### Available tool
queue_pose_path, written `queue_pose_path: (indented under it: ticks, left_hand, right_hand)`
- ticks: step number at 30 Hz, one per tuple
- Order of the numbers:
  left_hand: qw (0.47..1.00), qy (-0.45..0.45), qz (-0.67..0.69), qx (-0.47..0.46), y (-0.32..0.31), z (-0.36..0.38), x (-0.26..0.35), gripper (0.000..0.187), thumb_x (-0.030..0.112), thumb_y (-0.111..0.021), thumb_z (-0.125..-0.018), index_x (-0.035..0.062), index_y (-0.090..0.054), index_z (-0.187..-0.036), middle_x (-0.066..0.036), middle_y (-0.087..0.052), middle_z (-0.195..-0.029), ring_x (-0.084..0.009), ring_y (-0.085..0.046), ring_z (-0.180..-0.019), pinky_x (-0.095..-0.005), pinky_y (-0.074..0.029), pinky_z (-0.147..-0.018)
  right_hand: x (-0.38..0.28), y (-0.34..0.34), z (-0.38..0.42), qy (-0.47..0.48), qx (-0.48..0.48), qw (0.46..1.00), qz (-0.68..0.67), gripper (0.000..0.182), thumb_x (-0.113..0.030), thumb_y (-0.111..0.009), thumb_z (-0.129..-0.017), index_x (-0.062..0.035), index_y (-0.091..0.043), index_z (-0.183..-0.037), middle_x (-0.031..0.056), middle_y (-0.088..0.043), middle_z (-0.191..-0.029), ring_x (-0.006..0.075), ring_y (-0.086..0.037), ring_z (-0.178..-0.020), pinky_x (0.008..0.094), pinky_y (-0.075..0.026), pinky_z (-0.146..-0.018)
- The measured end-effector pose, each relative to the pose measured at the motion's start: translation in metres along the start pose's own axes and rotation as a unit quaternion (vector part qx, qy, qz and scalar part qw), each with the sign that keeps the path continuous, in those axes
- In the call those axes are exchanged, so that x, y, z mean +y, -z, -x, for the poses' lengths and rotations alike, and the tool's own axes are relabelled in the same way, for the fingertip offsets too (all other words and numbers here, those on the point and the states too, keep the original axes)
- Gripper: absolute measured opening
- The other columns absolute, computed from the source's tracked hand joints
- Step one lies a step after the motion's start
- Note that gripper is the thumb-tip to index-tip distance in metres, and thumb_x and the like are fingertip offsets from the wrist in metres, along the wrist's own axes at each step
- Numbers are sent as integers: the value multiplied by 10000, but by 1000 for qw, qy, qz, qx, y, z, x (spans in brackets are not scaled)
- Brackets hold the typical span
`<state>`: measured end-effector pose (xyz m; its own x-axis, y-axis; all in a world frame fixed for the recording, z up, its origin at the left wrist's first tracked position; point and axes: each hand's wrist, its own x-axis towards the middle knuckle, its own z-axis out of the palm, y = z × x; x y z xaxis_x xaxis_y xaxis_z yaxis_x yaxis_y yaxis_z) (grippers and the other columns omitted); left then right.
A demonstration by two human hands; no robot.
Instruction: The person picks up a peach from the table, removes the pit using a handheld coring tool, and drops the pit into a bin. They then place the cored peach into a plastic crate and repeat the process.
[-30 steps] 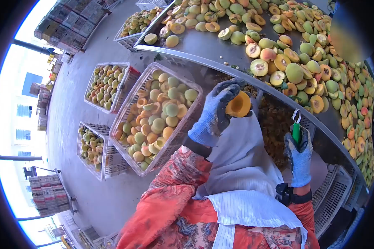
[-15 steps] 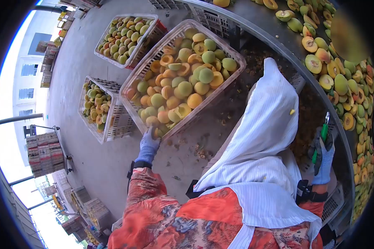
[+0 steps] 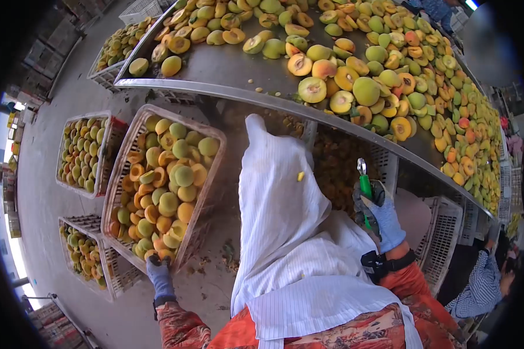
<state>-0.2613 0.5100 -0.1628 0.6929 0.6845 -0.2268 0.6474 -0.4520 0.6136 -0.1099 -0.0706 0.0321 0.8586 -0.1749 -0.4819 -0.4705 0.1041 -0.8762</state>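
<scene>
At the near corner of a pale plastic crate (image 3: 212,174) piled with whole and halved yellow-green peaches (image 3: 168,203), my gloved left hand (image 3: 159,277) has its fingers closed about a peach (image 3: 166,255). The fingertips are partly hidden among the fruit. My right hand (image 3: 384,215), also gloved, is wrapped round a green-handled tool (image 3: 365,186) whose metal loop end points up. It is held beside my white striped apron (image 3: 279,192), below the edge of a metal worktable (image 3: 244,96). Halved peaches (image 3: 343,102) are heaped across that table.
Two other filled crates, one upper (image 3: 58,157) and one lower (image 3: 108,262), stand left of the near crate. Another full crate (image 3: 105,75) is by the table's left end. An empty-looking crate (image 3: 442,238) sits at right. A co-worker's checked sleeve (image 3: 477,291) shows at far right.
My view has turned right, so more of the worktable and a co-worker show. My left hand stays at the crate's near corner. The right hand still grips the green-handled tool.
</scene>
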Motion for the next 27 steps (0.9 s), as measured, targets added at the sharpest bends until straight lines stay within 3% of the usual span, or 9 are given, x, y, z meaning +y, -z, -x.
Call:
queue_pose_path:
  ticks: [8,10,13,15,17,20,24,26,27]
  left_hand:
    - [941,-40,-335,-36,12,8,149,309,220,-674,-727,25,-573,-945,-175,-593,-905,-330,-580,-858,-398,-459,-748]
    - [941,-139,-308,-10,-1,-17,222,272,271,-624,-747,51,-606,-906,-169,-610,-872,-342,-584,-841,-404,-463,-745]
    - [942,-325,59,-66,-62,-14,381,281,92,-625,-801,-5,-592,-1062,-98,-642,-961,-176,-611,-875,-275,-471,-806]
    - [896,-397,126,-155,-134,-23,455,255,93,-603,-826,9,-598,-1066,-93,-656,-906,-166,-613,-726,-282,-488,-687]
    - [866,-458,-138,-145,-176,21,546,443,281,-642,-772,31,-555,-1127,-167,-636,-947,-269,-615,-859,-352,-478,-748]
    - [806,-472,-252,-255,-238,50,590,540,344,-660,-730,51,-523,-1162,-193,-614,-1014,-338,-589,-954,-405,-462,-804]
    - [824,-445,-276,-218,-261,76,587,510,317,-685,-709,48,-547,-1119,-188,-621,-1003,-330,-597,-937,-395,-463,-801]
    - [832,-433,-182,-296,-255,56,582,471,259,-709,-691,4,-562,-1059,-173,-637,-955,-284,-616,-911,-359,-478,-774]
    - [843,-383,33,-377,-239,65,585,375,199,-702,-710,0,-583,-1006,-133,-651,-902,-244,-625,-882,-340,-502,-731]
  right_hand:
    - [-4,0,-1,69,-40,994,68,302,-98,-658,-803,-37,-534,-1072,-17,-586,-826,24,-495,-651,195,-422,-539]
    - [3,7,-4,122,-26,986,114,331,-136,-663,-798,-44,-527,-1086,39,-611,-822,101,-557,-632,249,-452,-559]
    - [3,16,-4,216,48,938,267,421,-265,-687,-755,-62,-512,-1080,205,-598,-833,363,-602,-728,398,-478,-620]
    - [4,23,-1,203,59,930,299,416,-273,-687,-753,-68,-513,-1071,198,-604,-817,368,-602,-718,404,-478,-611]
    - [6,30,3,195,69,924,322,410,-290,-685,-749,-76,-514,-1054,186,-611,-771,378,-597,-678,417,-476,-588]
    - [10,42,11,191,103,918,331,401,-280,-680,-755,-73,-513,-1055,191,-610,-786,376,-599,-697,417,-476,-595]
    - [16,64,21,184,138,928,294,404,-269,-677,-760,-59,-515,-1066,198,-610,-812,373,-601,-741,409,-479,-625]
    - [15,69,21,155,114,953,232,412,-249,-676,-768,-44,-512,-1086,201,-610,-832,358,-608,-775,391,-478,-652]
    - [13,66,20,164,104,961,197,423,-241,-679,-772,-33,-508,-1098,203,-610,-838,343,-616,-783,368,-475,-660]
